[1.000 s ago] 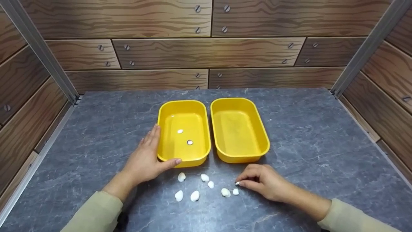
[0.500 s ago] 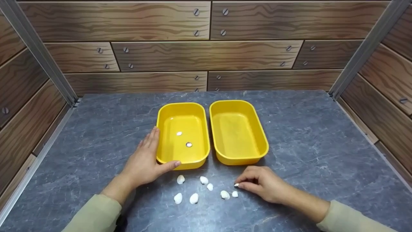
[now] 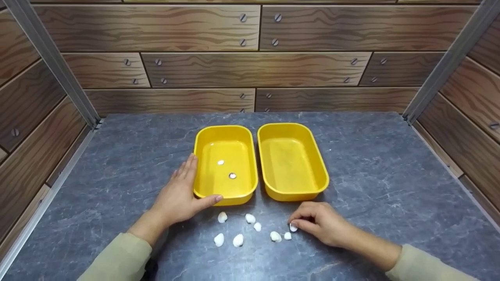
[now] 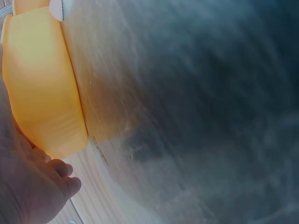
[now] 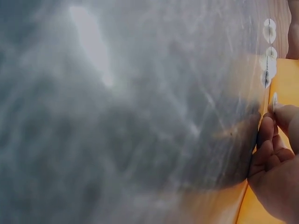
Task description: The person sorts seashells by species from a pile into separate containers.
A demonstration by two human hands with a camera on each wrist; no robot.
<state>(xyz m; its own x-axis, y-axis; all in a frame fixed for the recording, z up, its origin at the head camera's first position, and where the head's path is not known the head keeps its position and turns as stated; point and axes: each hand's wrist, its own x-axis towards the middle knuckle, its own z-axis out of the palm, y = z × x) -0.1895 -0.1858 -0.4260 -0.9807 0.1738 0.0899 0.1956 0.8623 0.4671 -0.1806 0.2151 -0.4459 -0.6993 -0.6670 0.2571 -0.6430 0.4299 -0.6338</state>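
Note:
My left hand (image 3: 179,195) rests against the near left corner of the left yellow tub (image 3: 203,195), fingers along its side and thumb over the front rim. Two small white pieces and a faint third speck lie on that tub's floor. My right hand (image 3: 322,224) pinches a small white seashell (image 3: 293,227) between thumb and fingertips, low over the table in front of the right yellow tub (image 3: 295,195). In the right wrist view the pinched shell shows edge-on at the fingertips. Just left of it lie a small white shell (image 3: 288,235) and a larger shell (image 3: 275,236).
Several more white shells, one of them a broad shell (image 3: 238,240), lie spread on the grey marbled table (image 3: 371,175) in front of the tubs. The right tub holds nothing visible. Wood-patterned walls (image 3: 218,70) with metal corner posts stand around the table.
The shell in my right hand has turned, so its broad white face now shows below the fingertips. My left hand has stayed on the tub. The whole head view has shifted slightly.

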